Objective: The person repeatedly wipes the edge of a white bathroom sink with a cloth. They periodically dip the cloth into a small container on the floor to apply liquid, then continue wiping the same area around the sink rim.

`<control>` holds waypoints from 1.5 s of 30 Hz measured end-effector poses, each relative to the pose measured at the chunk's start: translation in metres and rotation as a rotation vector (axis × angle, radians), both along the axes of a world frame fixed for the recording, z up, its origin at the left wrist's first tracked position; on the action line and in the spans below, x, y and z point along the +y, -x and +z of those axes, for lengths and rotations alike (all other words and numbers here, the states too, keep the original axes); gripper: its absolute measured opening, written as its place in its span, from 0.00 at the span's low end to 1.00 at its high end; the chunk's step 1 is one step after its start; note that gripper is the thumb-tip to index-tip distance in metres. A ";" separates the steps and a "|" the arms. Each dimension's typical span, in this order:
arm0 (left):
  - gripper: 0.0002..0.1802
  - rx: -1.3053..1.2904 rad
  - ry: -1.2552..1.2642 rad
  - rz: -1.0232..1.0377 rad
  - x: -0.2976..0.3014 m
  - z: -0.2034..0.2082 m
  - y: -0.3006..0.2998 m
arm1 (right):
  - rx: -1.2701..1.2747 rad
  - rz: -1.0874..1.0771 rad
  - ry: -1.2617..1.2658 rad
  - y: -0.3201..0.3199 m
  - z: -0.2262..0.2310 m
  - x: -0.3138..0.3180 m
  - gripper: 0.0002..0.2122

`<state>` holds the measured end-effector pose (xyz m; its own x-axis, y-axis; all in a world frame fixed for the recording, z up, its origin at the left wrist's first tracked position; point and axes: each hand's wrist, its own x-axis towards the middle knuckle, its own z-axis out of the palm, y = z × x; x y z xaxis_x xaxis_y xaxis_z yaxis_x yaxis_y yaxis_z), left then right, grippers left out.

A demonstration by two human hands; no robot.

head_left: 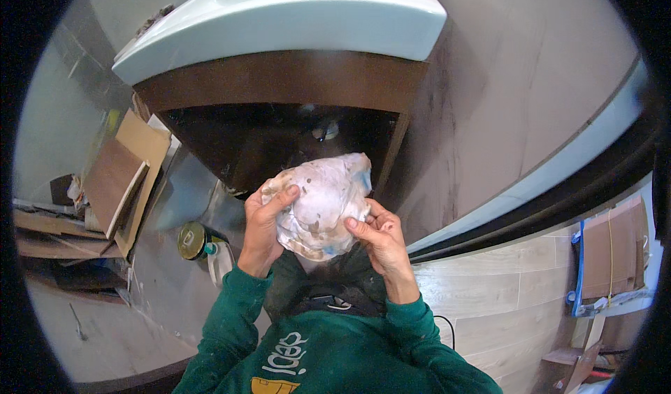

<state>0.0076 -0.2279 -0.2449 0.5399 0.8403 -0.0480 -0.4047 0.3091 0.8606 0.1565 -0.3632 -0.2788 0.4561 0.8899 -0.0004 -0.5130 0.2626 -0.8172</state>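
A crumpled white rag with brown stains and some blue patches is held up between my two hands. My left hand grips its left edge, the thumb lying on top of the cloth. At the lower right edge, my right hand pinches the cloth between thumb and curled fingers. Behind the rag is a dark brown vanity cabinet with an open, dark interior. On the cabinet rests a white washbasin.
Left on the floor stands a dark green can beside a pale-handled tool. Brown boards and cardboard lean farther left. A dark-edged doorway threshold runs along the right. Beyond it, wrapped brown panels stand on the wood-look floor.
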 end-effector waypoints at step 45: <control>0.24 1.576 -0.743 0.144 0.189 -0.288 0.326 | -0.345 -0.076 0.292 -0.052 -0.025 0.000 0.15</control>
<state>-0.3180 -0.0393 -0.5330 0.2856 0.9581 -0.0232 0.8987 -0.2593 0.3538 0.2085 -0.3628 -0.3034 0.5380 0.8388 -0.0832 -0.1862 0.0220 -0.9823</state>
